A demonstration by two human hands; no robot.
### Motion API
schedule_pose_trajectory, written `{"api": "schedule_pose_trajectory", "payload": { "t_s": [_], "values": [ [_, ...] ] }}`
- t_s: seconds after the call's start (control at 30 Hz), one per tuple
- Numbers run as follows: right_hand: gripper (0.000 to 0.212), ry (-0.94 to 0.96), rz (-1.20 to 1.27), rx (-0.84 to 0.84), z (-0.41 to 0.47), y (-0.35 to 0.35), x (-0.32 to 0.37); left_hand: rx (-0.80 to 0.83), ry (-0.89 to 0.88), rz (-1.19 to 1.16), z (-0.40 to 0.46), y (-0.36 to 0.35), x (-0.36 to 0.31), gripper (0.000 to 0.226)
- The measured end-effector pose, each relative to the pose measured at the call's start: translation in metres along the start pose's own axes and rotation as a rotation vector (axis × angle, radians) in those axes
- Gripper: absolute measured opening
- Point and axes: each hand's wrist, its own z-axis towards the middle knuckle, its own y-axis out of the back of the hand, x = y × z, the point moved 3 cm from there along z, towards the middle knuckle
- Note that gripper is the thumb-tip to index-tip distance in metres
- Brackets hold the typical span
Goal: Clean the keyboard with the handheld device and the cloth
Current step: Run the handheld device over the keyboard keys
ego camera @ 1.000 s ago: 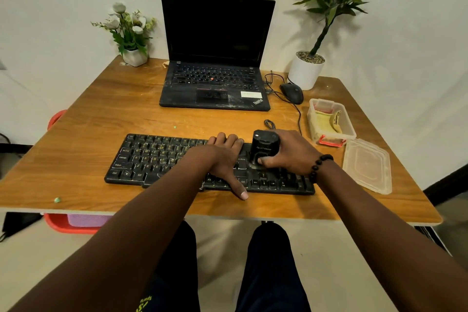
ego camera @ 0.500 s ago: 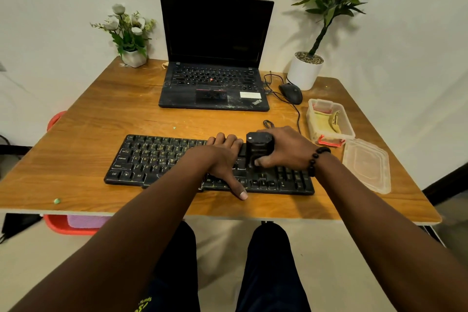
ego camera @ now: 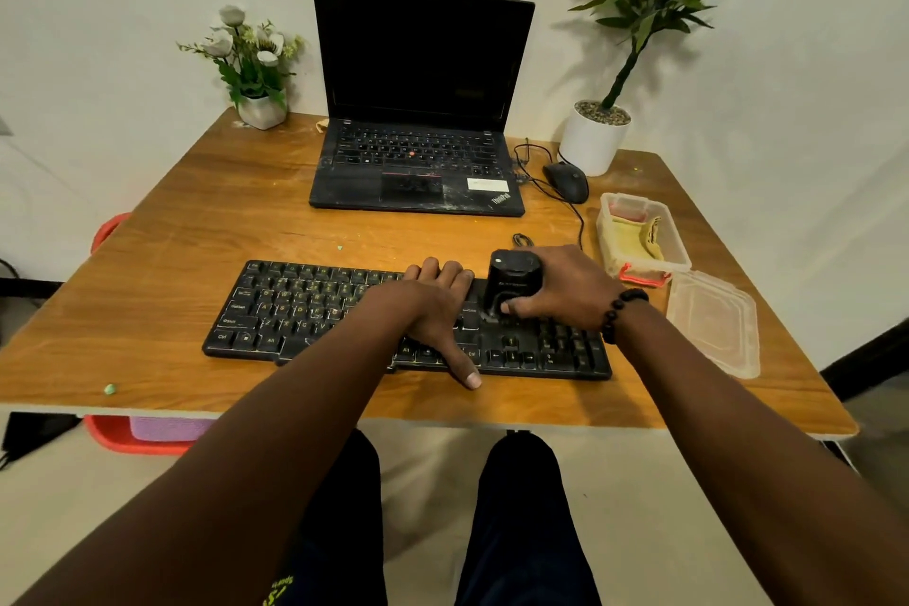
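My two forearms are reaching forward over the near edge of the wooden table (ego camera: 147,261), the left one angling in from the lower left, the right one from the lower right. My left hand (ego camera: 433,310) is lying palm down on the middle of the black keyboard (ego camera: 305,310), its fingers straight and together across the upper key rows, its thumb stretching back over the keyboard's near edge onto the table; it is pressing on the keys and gripping nothing. Just to its right, my right hand (ego camera: 565,290), with a dark bead bracelet (ego camera: 621,310) at the wrist, is wrapping around the black handheld device (ego camera: 511,281): the thumb is pressing its near side low down and the fingers are curling behind it. I am holding the device upright, its base sitting on the keys in the keyboard's right part.

Further right, a clear lid (ego camera: 713,320) is lying flat on the table, and just behind it an open plastic container (ego camera: 683,256) is holding the yellow cloth (ego camera: 634,241). Beyond the keyboard, an open laptop (ego camera: 418,113) with a dark screen is standing, a wired mouse (ego camera: 568,182) just beside it. At the far edge, a small flower pot (ego camera: 260,113) is sitting on the left and a potted plant (ego camera: 595,138) on the right.
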Motion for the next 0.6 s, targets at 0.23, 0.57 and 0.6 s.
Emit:
{"api": "schedule_pose_trajectory", "payload": {
  "t_s": [0.23,0.57,0.6],
  "values": [
    [0.036,-0.033,-0.08,-0.156,0.021,0.01,-0.002,-0.024,-0.004,-0.003,-0.004,0.002,-0.003,0.146],
    [0.044,-0.05,-0.035,-0.159,0.022,0.008,-0.01,-0.017,0.001,-0.007,-0.005,0.002,-0.003,0.145],
    [0.044,-0.049,-0.044,-0.128,0.022,0.006,-0.011,-0.014,-0.001,-0.007,-0.004,0.002,-0.003,0.145]
  ]
}}
